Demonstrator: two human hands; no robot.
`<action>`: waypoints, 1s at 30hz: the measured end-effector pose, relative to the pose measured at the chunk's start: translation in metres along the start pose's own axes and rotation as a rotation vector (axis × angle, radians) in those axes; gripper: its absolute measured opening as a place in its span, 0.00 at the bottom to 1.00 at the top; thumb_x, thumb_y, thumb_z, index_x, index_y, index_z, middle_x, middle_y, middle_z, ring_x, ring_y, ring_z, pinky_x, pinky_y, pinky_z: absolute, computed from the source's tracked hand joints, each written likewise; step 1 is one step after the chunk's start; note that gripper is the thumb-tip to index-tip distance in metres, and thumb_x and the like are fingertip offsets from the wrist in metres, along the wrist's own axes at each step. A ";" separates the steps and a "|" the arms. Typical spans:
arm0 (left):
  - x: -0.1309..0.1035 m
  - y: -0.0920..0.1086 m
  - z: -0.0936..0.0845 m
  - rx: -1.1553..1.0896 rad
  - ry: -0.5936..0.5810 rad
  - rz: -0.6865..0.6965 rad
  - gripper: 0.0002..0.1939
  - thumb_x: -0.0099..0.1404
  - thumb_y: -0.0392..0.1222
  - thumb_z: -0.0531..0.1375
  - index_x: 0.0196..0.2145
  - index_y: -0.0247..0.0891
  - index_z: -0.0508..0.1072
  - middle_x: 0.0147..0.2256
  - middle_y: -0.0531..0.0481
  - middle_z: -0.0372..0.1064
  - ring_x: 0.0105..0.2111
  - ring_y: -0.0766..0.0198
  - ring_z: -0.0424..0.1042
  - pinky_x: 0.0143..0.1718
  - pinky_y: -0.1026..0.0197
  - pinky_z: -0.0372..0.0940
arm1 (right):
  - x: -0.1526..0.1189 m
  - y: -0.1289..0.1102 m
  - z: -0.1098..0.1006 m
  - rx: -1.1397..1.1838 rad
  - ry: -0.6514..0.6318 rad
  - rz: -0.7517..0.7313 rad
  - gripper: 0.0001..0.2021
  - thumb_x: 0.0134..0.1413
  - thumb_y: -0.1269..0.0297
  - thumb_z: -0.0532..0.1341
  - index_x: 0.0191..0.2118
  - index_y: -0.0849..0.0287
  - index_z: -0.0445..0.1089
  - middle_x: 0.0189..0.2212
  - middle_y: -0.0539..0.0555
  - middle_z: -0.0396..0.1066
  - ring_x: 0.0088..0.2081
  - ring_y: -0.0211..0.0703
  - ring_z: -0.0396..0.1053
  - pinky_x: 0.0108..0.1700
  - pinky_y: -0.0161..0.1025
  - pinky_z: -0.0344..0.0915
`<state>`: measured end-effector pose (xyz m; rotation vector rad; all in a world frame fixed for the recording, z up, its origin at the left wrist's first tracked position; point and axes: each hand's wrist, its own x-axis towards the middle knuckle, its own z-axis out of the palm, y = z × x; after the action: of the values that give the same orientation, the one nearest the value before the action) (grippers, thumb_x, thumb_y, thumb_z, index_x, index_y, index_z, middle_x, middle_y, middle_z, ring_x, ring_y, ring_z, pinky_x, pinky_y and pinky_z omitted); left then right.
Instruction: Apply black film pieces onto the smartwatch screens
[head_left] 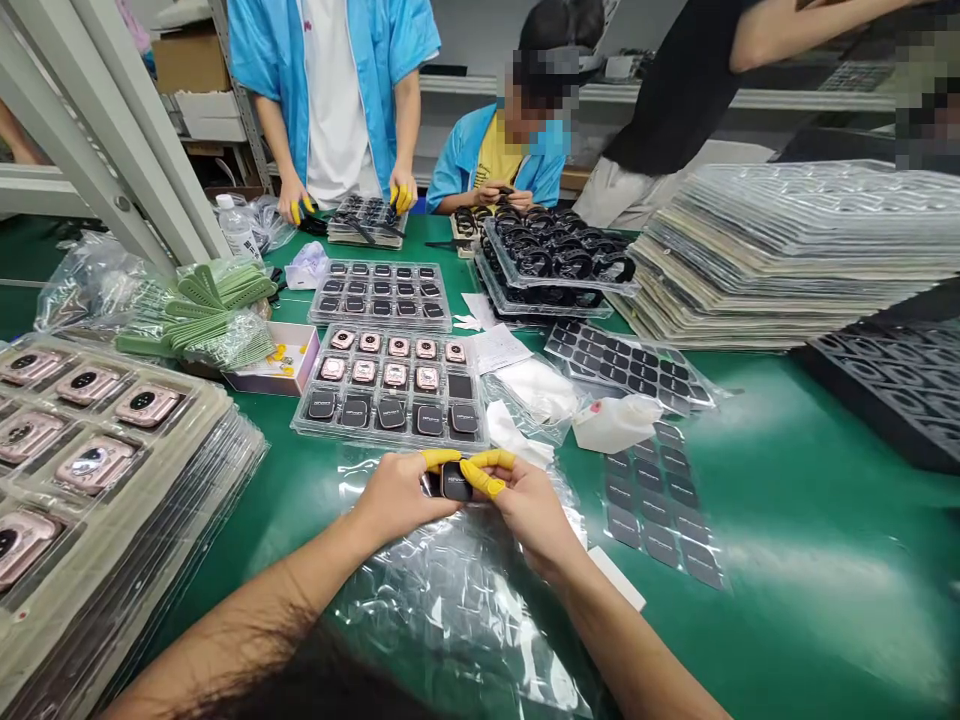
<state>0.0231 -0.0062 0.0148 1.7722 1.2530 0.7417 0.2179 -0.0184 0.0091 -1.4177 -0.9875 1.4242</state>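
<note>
Between both hands is a square smartwatch (456,484), its dark face turned up and carrying pale lettering. My left hand (401,492) grips its left side, with a yellow finger cot on one finger. My right hand (529,505) pinches the right edge, yellow cots on its thumb and a finger. Just beyond my hands lies a clear tray (390,446) of watches; the back rows show pink backs, the front row black faces. Under my wrists is a crinkled clear plastic sheet (450,610). A sheet of black square stickers (660,500) lies to the right.
A tall tray stack (150,560) with pink watches stands left. Green straps (202,315), an open box (281,360), a white bottle (619,422) and another watch tray (381,292) surround the work spot. Black straps (555,245) and stacked trays (780,250) are farther right. Co-workers work opposite.
</note>
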 end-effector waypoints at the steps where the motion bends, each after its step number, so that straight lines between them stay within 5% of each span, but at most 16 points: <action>1: 0.000 0.000 0.000 0.003 0.000 -0.007 0.29 0.55 0.38 0.74 0.56 0.44 0.86 0.48 0.51 0.88 0.44 0.52 0.86 0.54 0.53 0.80 | 0.000 0.000 0.000 0.007 0.000 0.001 0.32 0.31 0.35 0.83 0.34 0.54 0.79 0.32 0.54 0.81 0.35 0.48 0.78 0.40 0.44 0.78; 30: -0.001 0.000 0.001 0.008 0.017 -0.005 0.28 0.56 0.40 0.75 0.56 0.46 0.86 0.44 0.53 0.88 0.40 0.55 0.86 0.50 0.55 0.81 | 0.000 0.006 0.004 -0.048 -0.003 -0.076 0.33 0.35 0.29 0.80 0.32 0.52 0.75 0.32 0.55 0.80 0.36 0.52 0.78 0.43 0.47 0.77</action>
<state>0.0238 -0.0075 0.0148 1.7714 1.2729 0.7516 0.2134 -0.0202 0.0033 -1.3976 -1.0731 1.3556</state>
